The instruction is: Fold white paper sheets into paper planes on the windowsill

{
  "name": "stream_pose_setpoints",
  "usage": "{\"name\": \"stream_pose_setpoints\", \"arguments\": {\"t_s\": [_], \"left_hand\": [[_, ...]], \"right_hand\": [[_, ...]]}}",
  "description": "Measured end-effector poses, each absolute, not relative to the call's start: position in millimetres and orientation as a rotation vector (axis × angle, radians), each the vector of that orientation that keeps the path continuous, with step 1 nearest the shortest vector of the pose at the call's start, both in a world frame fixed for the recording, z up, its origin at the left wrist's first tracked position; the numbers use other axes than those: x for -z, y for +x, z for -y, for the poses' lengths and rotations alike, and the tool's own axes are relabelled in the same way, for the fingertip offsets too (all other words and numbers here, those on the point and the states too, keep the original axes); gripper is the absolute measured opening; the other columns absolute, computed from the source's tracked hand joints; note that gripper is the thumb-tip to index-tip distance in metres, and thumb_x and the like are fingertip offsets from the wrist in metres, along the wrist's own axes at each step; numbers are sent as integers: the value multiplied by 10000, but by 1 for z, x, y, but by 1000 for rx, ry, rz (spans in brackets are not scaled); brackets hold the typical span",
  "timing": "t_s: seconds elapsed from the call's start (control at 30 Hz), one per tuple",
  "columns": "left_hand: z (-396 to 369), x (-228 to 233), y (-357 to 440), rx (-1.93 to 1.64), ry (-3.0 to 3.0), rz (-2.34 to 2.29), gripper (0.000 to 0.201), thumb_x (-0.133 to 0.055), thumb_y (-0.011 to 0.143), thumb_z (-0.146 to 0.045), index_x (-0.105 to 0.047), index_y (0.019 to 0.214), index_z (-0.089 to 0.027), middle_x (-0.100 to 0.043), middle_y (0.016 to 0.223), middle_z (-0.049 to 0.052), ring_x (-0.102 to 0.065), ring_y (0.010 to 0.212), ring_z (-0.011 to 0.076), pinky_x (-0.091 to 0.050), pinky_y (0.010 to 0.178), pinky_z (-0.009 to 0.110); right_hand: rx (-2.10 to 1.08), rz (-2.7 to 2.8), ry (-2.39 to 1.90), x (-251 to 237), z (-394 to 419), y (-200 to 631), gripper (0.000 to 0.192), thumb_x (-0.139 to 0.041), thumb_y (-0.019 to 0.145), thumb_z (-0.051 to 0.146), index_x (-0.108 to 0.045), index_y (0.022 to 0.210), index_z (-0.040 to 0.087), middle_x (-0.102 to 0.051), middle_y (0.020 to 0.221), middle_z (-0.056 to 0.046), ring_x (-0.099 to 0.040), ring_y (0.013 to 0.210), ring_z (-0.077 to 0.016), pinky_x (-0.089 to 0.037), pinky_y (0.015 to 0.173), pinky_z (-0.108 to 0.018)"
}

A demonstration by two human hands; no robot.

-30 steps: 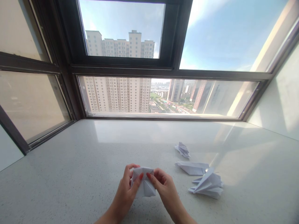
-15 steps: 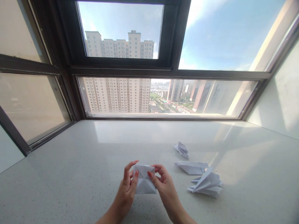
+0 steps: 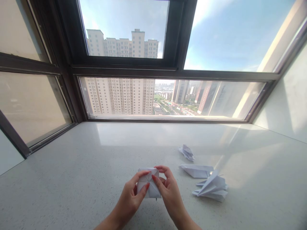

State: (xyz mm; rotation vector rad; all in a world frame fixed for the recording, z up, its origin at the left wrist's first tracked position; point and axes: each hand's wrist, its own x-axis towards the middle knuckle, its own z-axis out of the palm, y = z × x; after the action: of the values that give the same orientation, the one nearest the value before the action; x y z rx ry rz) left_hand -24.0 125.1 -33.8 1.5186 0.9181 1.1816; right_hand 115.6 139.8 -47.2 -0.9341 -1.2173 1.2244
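A white square of folded paper [image 3: 153, 191] is held up between my two hands, with crease lines meeting near its middle. My left hand [image 3: 130, 195] grips its left side, thumb pressed on the face and index finger bent over the upper part. On the right side, my right hand [image 3: 169, 187] pinches the paper, its thumb on the face close to the centre and its index finger along the top corner. The other fingers of both hands are partly hidden behind the paper.
Right of my hands on the speckled white sill [image 3: 72, 179] lie a small folded paper piece [image 3: 187, 152], a long paper boat-like fold [image 3: 198, 171] and a larger pleated paper piece [image 3: 212, 187]. A dark-framed window [image 3: 168, 74] rises behind, with tall buildings outside.
My left index finger has come down from the paper's top left edge onto its face, and my left thumb has slid right toward the centre. The right hand has barely moved.
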Motion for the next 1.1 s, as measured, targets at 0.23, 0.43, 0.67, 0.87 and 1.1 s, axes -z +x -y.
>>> {"name": "stream_pose_setpoints", "arguments": {"t_s": [0.23, 0.43, 0.67, 0.87, 1.1], "left_hand": [[-131, 39, -26, -1243, 1432, -963, 336, -534, 775, -270, -512, 1105, -214, -544, 1146, 77, -522, 1026, 208, -432, 837, 271], [-127, 35, -25, -1206, 1375, -875, 327, -550, 764, -279, -526, 1082, -205, -541, 1158, 85, -540, 982, 206, -442, 821, 290], [-126, 34, -21, -1202, 1304, -871, 281, -607, 720, -292, -566, 983, -202, -626, 958, 52, -571, 846, 181, -454, 754, 281], [-132, 39, -24, -1144, 1344, -894, 274, -613, 715, -292, -594, 972, -200, -630, 986, 62, -564, 900, 201, -443, 780, 289], [-134, 43, -24, -1160, 1309, -939, 324, -629, 700, -306, -572, 997, -189, -632, 989, 63, -574, 870, 194, -456, 745, 285]], "right_hand": [[-854, 1399, -1141, 39, -141, 122, 423, -544, 742, 414, -460, 1096, 200, -527, 929, -53, -495, 652, -131, -430, 591, -257], [-1374, 1302, -965, 40, -146, 119, 446, -529, 710, 532, -557, 961, 164, -568, 673, -2, -526, 613, -155, -402, 553, -253], [-1456, 1246, -976, 39, -149, 121, 392, -593, 639, 540, -574, 656, 148, -541, 584, 20, -460, 536, -118, -323, 497, -220], [-1395, 1313, -1023, 44, -149, 119, 406, -556, 665, 549, -533, 619, 147, -477, 554, 33, -385, 510, -95, -280, 476, -209], [-1313, 1348, -1101, 45, -147, 117, 439, -505, 669, 599, -500, 608, 164, -403, 515, 49, -341, 487, -93, -262, 449, -209]]}}
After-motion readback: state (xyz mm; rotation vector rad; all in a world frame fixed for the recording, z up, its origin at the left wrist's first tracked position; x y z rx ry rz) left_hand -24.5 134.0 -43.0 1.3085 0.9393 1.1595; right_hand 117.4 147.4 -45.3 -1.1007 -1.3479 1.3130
